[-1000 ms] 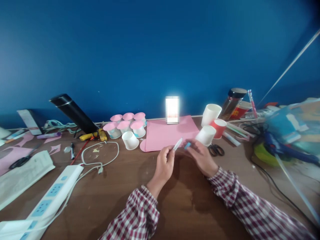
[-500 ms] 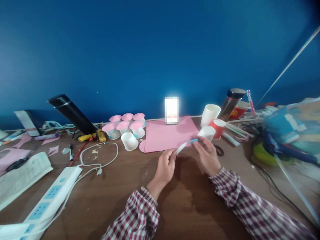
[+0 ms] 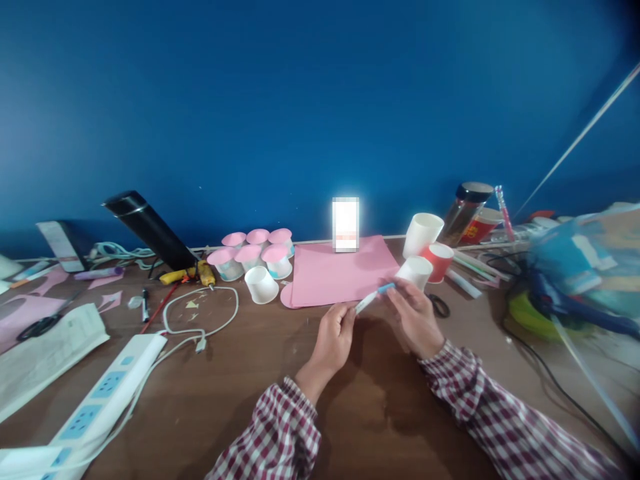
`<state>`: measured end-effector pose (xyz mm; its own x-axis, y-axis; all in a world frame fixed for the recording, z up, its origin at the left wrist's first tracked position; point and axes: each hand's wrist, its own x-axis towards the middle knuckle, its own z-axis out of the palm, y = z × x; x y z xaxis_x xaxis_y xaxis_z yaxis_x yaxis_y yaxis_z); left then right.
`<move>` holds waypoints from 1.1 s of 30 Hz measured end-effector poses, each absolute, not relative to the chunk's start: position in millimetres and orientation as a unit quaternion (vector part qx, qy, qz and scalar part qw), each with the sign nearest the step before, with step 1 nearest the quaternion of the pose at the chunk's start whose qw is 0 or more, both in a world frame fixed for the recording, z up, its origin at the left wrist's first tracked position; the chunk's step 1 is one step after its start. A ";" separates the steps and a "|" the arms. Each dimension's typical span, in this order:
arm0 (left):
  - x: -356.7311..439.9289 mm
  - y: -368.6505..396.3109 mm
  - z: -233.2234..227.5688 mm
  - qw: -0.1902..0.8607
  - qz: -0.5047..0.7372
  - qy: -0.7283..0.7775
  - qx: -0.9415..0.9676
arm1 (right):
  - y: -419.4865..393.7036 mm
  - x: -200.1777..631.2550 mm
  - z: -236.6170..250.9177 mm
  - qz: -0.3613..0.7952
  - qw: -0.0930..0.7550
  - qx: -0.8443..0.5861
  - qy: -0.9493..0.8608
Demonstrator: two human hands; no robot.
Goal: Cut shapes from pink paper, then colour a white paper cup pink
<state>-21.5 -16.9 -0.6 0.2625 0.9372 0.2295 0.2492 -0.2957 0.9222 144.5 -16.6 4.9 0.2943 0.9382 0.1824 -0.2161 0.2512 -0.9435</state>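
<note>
We see a thin white pen (image 3: 371,299) with a blue cap on its far end. It tilts up, just above the table's pink paper edge.

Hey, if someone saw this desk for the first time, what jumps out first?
Probably the glowing phone propped against the blue wall, behind a pink paper sheet. Just in front, the left hand and right hand hold a white pen with a blue end. Pink-topped cups cluster left of the sheet.

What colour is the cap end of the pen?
Light blue cap on a white pen, head view.
</note>
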 end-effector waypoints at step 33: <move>-22.1 -18.6 2.9 0.352 0.435 0.420 0.715 | -19.8 144.7 13.3 0.379 0.609 -0.511 -0.474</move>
